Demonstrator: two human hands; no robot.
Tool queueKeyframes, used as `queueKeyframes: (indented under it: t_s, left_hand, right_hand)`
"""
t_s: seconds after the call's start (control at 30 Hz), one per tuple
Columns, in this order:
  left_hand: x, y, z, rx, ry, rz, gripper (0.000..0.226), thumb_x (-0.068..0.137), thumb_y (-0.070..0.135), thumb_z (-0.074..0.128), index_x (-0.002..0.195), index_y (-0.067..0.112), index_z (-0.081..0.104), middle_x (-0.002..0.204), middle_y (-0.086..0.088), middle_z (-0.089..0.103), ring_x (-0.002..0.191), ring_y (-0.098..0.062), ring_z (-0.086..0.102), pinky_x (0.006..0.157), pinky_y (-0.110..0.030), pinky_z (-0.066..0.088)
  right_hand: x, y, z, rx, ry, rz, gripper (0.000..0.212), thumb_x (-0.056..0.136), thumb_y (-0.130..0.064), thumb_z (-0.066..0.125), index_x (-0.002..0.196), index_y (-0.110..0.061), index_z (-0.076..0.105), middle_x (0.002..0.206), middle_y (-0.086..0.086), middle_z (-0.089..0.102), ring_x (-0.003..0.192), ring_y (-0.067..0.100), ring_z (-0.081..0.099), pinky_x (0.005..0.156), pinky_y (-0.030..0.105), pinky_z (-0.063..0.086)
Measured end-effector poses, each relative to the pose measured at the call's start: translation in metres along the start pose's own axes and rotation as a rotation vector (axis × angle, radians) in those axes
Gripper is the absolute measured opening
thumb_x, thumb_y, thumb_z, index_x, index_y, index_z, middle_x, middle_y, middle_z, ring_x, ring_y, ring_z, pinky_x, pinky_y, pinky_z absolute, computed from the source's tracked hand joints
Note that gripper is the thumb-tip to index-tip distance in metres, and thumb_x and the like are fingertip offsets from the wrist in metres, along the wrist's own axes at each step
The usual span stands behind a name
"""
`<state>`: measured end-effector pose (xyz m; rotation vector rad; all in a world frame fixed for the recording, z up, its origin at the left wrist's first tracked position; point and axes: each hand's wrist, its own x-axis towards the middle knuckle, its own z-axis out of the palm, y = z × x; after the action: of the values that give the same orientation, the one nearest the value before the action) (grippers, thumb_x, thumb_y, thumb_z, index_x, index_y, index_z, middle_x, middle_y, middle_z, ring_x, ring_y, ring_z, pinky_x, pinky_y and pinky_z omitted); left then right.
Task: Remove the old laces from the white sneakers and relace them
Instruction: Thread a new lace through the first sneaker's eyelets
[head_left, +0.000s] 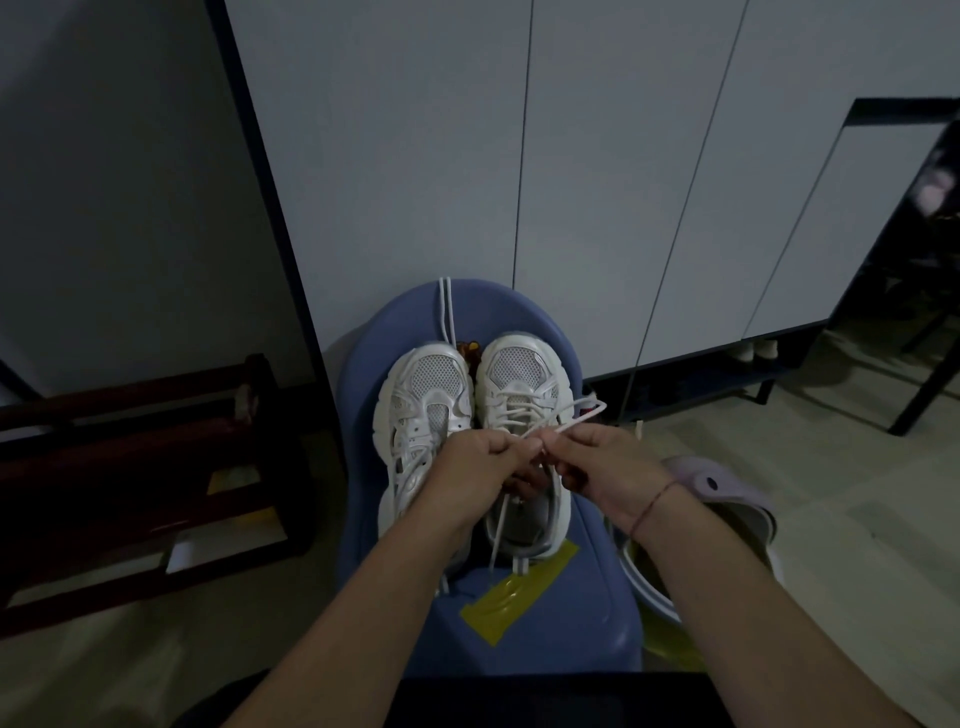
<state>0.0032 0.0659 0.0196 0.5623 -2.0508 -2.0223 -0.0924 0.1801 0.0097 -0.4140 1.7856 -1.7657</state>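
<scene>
Hands pinching lace (571, 420): L hand (475, 460) & R hand (610, 467), over laced sneaker (519, 371) on stool (587, 613).

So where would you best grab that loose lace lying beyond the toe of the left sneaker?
Pinch the loose lace on its bare stretch over the blue stool, coming from above. There its two strands lie together in the open; nearer, they slip behind the left sneaker.

White mesh sneakers (470, 415) on blue stool (571, 613) with yellow tape (517, 592).
</scene>
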Motion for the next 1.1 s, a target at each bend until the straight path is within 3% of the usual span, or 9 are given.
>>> queueKeyframes:
  t_s: [0.17,0.37,0.5,0.57,0.67,0.8,0.9,1.0,1.1]
  left_hand:
    - [0.005,-0.006,0.003,-0.009,0.103,-0.019,0.027,0.095,0.024,0.062,0.076,0.006,0.070,0.065,-0.005,0.070,0.057,-0.014,0.064,0.056,-0.017,0.053]
    - [0.014,-0.019,0.011,-0.116,0.094,-0.179,0.028,0.103,0.024,0.048,0.106,0.003,0.066,0.096,-0.010,0.070,0.090,-0.020,0.068,0.077,-0.024,0.057]
    - [0.016,-0.023,0.022,-0.260,0.114,-0.237,0.024,0.103,0.016,0.048,0.090,0.007,0.066,0.090,-0.012,0.069,0.080,-0.019,0.066,0.074,-0.026,0.055]
    - [0.021,-0.030,0.025,-0.303,0.155,-0.285,0.022,0.101,0.015,0.050,0.096,0.004,0.068,0.096,-0.015,0.070,0.085,-0.022,0.066,0.082,-0.032,0.055]
    - [0.027,-0.037,0.030,-0.396,0.212,-0.340,0.020,0.100,0.014,0.052,0.108,0.001,0.065,0.098,-0.015,0.069,0.085,-0.023,0.065,0.078,-0.032,0.055]
    - [0.030,-0.038,0.033,-0.505,0.242,-0.376,0.014,0.100,0.011,0.051,0.104,0.003,0.062,0.086,-0.011,0.066,0.076,-0.020,0.062,0.069,-0.029,0.053]
    - [0.031,-0.039,0.034,-0.530,0.253,-0.405,0.014,0.100,0.013,0.053,0.102,0.003,0.063,0.085,-0.010,0.066,0.074,-0.020,0.062,0.065,-0.029,0.052]
    - [0.032,-0.040,0.033,-0.544,0.232,-0.434,0.014,0.099,0.015,0.056,0.096,0.005,0.065,0.087,-0.011,0.067,0.077,-0.021,0.064,0.066,-0.030,0.052]
    - [0.032,-0.043,0.034,-0.511,0.207,-0.427,0.014,0.098,0.012,0.058,0.086,0.008,0.065,0.085,-0.009,0.066,0.077,-0.020,0.062,0.069,-0.030,0.051]
  right_hand:
    - [0.005,0.000,-0.006,-0.070,0.161,-0.061,0.021,0.091,-0.005,0.058,0.070,-0.005,0.061,0.059,0.008,0.056,0.045,0.008,0.051,0.043,0.014,0.043]
    - [0.013,0.009,-0.018,-0.185,0.294,-0.086,0.022,0.088,-0.003,0.062,0.067,-0.010,0.062,0.059,0.008,0.061,0.049,0.012,0.056,0.045,0.016,0.046]
    - [0.018,0.015,-0.015,-0.224,0.308,-0.098,0.025,0.087,-0.004,0.063,0.064,-0.011,0.063,0.058,0.007,0.062,0.051,0.013,0.058,0.054,0.026,0.051]
    - [0.019,0.016,-0.014,-0.205,0.305,-0.102,0.026,0.087,-0.004,0.063,0.062,-0.012,0.063,0.054,0.002,0.063,0.049,0.011,0.059,0.054,0.023,0.053]
    - [0.019,0.017,-0.012,-0.178,0.292,-0.101,0.023,0.087,-0.004,0.063,0.065,-0.012,0.065,0.046,-0.005,0.062,0.043,0.003,0.058,0.050,0.016,0.052]
    - [0.019,0.017,-0.011,-0.128,0.264,-0.089,0.020,0.088,-0.001,0.061,0.069,-0.008,0.064,0.052,0.001,0.062,0.042,0.003,0.058,0.049,0.016,0.051]
    - [0.021,0.019,-0.010,-0.231,0.241,-0.119,0.020,0.085,-0.005,0.067,0.066,-0.011,0.065,0.052,-0.001,0.062,0.044,0.005,0.057,0.049,0.017,0.051]
    - [0.025,0.023,-0.011,-0.385,0.231,-0.111,0.011,0.081,-0.014,0.073,0.072,-0.008,0.068,0.060,0.003,0.062,0.054,0.012,0.056,0.055,0.025,0.049]
    - [0.027,0.024,-0.014,-0.300,0.213,-0.044,0.013,0.082,-0.013,0.072,0.072,-0.008,0.067,0.057,0.006,0.061,0.051,0.013,0.054,0.051,0.021,0.049]
